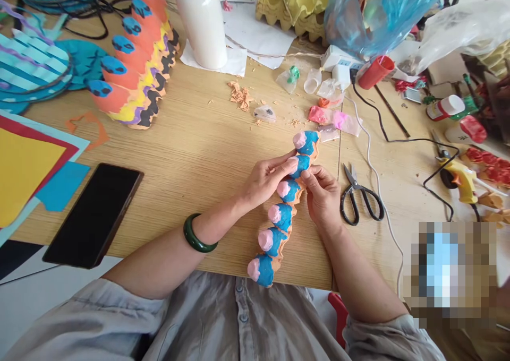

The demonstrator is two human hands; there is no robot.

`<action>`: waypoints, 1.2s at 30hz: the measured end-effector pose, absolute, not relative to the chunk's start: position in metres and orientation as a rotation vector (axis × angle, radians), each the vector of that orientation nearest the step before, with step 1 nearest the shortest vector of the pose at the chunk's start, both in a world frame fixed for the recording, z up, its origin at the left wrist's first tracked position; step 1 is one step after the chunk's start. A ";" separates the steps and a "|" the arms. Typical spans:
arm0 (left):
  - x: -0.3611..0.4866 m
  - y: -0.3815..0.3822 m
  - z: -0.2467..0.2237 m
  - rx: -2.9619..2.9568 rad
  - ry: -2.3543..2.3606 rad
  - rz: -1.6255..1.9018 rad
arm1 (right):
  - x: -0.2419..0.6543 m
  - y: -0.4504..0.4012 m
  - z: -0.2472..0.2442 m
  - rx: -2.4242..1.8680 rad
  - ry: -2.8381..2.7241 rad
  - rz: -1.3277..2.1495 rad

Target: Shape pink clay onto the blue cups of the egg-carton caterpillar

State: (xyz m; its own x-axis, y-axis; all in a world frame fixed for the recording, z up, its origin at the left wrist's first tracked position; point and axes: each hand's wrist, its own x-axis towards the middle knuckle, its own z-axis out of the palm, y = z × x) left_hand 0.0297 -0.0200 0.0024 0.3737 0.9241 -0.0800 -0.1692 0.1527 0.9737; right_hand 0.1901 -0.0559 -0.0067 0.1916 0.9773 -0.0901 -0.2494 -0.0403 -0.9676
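Note:
A long bumpy strip (281,217), like a cut piece of egg carton, is held over the front of the table. Its bumps are blue with pale pink tips, and its wavy edge is orange. My left hand (269,178) grips it from the left, the thumb on the pink tip of the second bump from the far end. From the right, my right hand (321,191) pinches the orange edge near that same bump. Black-handled scissors (360,196) lie slightly open to the right of my right hand.
A black phone (93,215) and coloured sheets (32,164) lie left. Behind stand an orange painted carton strip (135,58) and a white bottle (203,26). Clay scraps (241,95), a power strip (338,58), cables, a yellow glue gun (460,178) and paint jars are farther right.

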 end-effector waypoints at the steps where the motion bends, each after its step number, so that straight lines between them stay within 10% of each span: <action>1: 0.030 -0.020 0.002 1.138 0.827 0.937 | 0.190 -0.056 -0.007 -1.163 -0.845 1.210; 36: 0.022 0.007 -0.029 1.283 0.751 1.108 | 0.185 -0.045 -0.003 -0.994 -0.580 1.644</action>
State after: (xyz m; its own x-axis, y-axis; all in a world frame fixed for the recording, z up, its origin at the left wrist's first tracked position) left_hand 0.0221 0.0068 -0.0293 0.3331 0.9324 0.1404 -0.2157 -0.0696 0.9740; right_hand 0.1847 -0.0447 -0.0033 -0.0731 0.9462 -0.3153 -0.5393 -0.3034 -0.7856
